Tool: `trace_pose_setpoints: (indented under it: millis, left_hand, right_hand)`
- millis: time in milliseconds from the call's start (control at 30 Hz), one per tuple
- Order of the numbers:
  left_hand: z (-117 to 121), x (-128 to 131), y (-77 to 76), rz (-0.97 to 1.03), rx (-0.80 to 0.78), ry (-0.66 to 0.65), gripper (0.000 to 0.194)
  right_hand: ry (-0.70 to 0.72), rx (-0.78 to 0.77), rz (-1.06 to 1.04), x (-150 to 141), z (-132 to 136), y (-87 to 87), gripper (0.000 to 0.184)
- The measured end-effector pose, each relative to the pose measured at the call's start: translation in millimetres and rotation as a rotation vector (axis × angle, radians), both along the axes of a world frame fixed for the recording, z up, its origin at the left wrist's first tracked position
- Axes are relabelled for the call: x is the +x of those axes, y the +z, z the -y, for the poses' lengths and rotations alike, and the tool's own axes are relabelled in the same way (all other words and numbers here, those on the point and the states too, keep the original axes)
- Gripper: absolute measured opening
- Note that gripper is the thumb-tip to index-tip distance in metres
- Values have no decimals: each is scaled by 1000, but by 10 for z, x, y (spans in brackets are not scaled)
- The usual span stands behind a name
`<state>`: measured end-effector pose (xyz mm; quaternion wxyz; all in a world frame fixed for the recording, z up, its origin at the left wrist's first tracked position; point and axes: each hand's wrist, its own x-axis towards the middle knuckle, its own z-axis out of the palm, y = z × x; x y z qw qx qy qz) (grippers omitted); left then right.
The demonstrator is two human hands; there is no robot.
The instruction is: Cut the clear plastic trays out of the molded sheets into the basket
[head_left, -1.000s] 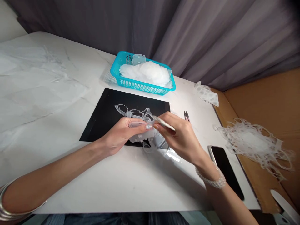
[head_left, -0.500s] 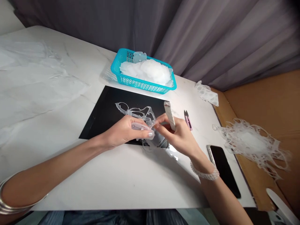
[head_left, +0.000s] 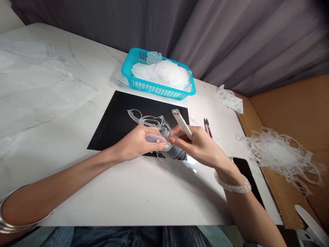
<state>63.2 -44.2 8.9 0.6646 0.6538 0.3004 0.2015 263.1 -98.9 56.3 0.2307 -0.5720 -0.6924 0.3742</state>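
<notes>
Over the near part of the black mat point(head_left: 110, 128), a translucent plastic piece point(head_left: 153, 138) is pinched between thumb and fingers of the left hand point(head_left: 138, 142). The right hand point(head_left: 199, 145) grips a pale stick point(head_left: 182, 124), its fingertips closed together at the piece's edge. Beyond, a blue basket point(head_left: 128, 70) stands on the desk point(head_left: 115, 195).

Frosted, translucent plastic is seen in the part point(head_left: 152, 138), the pieces point(head_left: 169, 73) and the stringy scraps point(head_left: 279, 154). The basket point(head_left: 154, 90) is moulded in glossy plastic, the film point(head_left: 38, 85) crinkled and shiny. The table point(head_left: 123, 192) is finished smooth and faintly glossy, the mat point(head_left: 113, 120) smooth and dark. Matt cloth is hung as a curtain point(head_left: 102, 24); polished metal is shown by the bangles point(head_left: 7, 224). The stick point(head_left: 182, 123) appears to be wrapped in something dull, though blurred.
</notes>
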Motion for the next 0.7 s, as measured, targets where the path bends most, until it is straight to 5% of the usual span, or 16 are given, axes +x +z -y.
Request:
trace_pose_setpoints:
  millis: [167,300,433,700]
  left_hand:
    - [34,-1,-12,60,180,23,11]
    - [100,-24,45,207,355,37,14]
    - [137,-29,75,208,326,73,16]
    - [201,3,106,141,289,145,8]
  right_hand:
    - [28,164,168,-51,34,-67,15]
    - [-154,255,381,-36,-12,-288,15]
    - [-301,138,185,8,-38,-315,13]
    - [-336,-40,-107,-6,14,-123,25]
